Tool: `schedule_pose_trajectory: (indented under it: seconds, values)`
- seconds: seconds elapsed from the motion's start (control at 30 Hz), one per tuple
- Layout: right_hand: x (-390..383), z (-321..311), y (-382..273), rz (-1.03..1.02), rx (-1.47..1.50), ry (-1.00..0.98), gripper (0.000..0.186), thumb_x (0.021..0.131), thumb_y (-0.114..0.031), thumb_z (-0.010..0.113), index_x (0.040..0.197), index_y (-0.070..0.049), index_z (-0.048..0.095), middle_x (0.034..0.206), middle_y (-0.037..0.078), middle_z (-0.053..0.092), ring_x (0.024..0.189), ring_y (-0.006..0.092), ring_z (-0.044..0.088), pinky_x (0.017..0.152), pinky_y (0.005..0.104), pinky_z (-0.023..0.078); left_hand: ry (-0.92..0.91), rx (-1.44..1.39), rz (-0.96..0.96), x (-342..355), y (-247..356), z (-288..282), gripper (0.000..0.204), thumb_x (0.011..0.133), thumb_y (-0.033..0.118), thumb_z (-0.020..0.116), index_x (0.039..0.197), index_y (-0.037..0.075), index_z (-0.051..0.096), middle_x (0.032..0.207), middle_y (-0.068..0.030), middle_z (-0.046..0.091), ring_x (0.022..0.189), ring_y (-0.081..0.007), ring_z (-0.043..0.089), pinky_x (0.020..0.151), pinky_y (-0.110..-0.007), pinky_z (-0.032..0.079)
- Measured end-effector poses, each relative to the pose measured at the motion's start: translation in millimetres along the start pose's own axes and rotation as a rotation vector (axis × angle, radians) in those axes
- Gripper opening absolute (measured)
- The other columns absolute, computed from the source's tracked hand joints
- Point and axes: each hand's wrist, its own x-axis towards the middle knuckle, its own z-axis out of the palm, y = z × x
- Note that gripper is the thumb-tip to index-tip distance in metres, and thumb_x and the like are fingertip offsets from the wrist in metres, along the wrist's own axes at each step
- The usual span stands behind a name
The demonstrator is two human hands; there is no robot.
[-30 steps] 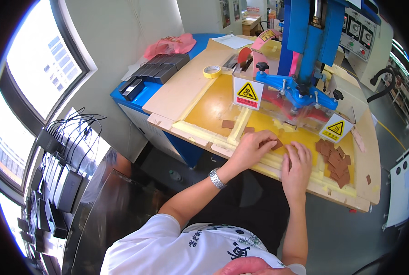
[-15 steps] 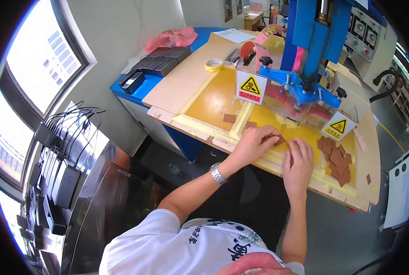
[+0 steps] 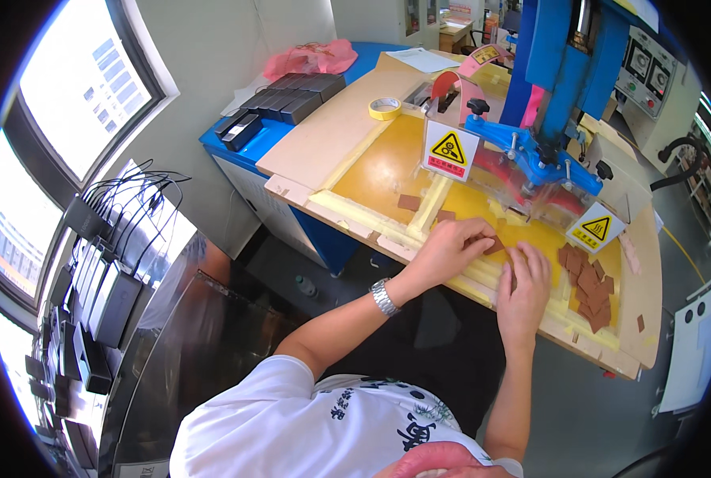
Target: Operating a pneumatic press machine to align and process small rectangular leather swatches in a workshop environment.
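My left hand (image 3: 460, 248), with a silver watch at its wrist, is closed in a pinch at a small brown rectangular piece (image 3: 495, 245) over the front of the yellow board. Close by on its right is my right hand (image 3: 526, 277), fingers bent and held together toward the thumb; whatever lies within them is hidden. A loose heap of several similar brown pieces (image 3: 590, 288) lies to the right of my right hand. Beyond my left hand, another brown piece (image 3: 409, 202) rests on the board, and a further one (image 3: 446, 216) is partly on a tape strip.
A blue press (image 3: 542, 159) with clear guards and warning signs stands just beyond my hands. Yellow tape (image 3: 385, 108) sits at the board's far left. Dark boxes (image 3: 284, 99) and a pink plastic bag (image 3: 314, 58) occupy the blue table. Cables (image 3: 132, 191) hang by the window.
The whole view has shifted slightly, so the table appears a little further right and lower. Both hands stay near the same brown piece, with hardly any change in their grip.
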Motion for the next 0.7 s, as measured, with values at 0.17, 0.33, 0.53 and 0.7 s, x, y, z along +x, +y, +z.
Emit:
schedule_pose_trajectory:
  seconds: [0.17,0.33,0.53,0.7]
  values:
    - [-1.5,-0.3,0.1,0.012,0.008,-0.006,0.026,0.1,-0.008,0.068,0.124,0.002,0.073,0.136,0.017,0.068,0.13,0.0403,0.06,0.115,0.0531,0.046,0.016,0.014,0.028,-0.1,1.8,-0.1,0.012,0.104,0.005,0.07,0.111,-0.005,0.072,0.1,-0.0134,0.083,0.09,-0.0203,0.081,0.08,-0.032,0.061]
    - [0.2,-1.3,-1.2,0.007,0.011,-0.013,0.026,0.1,-0.008,0.068,0.124,0.002,0.073,0.136,0.017,0.067,0.13,0.0403,0.059,0.115,0.0535,0.046,0.006,0.036,0.024,1.2,-0.4,-1.1,0.013,0.104,0.006,0.071,0.111,-0.004,0.072,0.1,-0.0137,0.083,0.09,-0.0222,0.081,0.079,-0.032,0.061]
    - [-1.0,-0.2,-0.2,0.008,0.011,0.001,0.026,0.1,-0.007,0.068,0.124,0.002,0.073,0.136,0.017,0.067,0.13,0.0395,0.06,0.115,0.0534,0.045,0.016,0.049,0.048,1.9,-3.9,1.6,0.013,0.103,0.006,0.071,0.111,-0.004,0.072,0.098,-0.0137,0.083,0.089,-0.0225,0.082,0.079,-0.032,0.061]
    - [0.6,-1.9,-0.4,0.005,0.002,-0.002,0.026,0.1,-0.008,0.069,0.123,0.002,0.073,0.136,0.017,0.067,0.13,0.0398,0.06,0.115,0.0533,0.046,0.015,0.02,0.032,1.9,0.2,1.9,0.013,0.103,0.006,0.072,0.111,-0.004,0.072,0.098,-0.0143,0.083,0.088,-0.0228,0.081,0.078,-0.033,0.061]
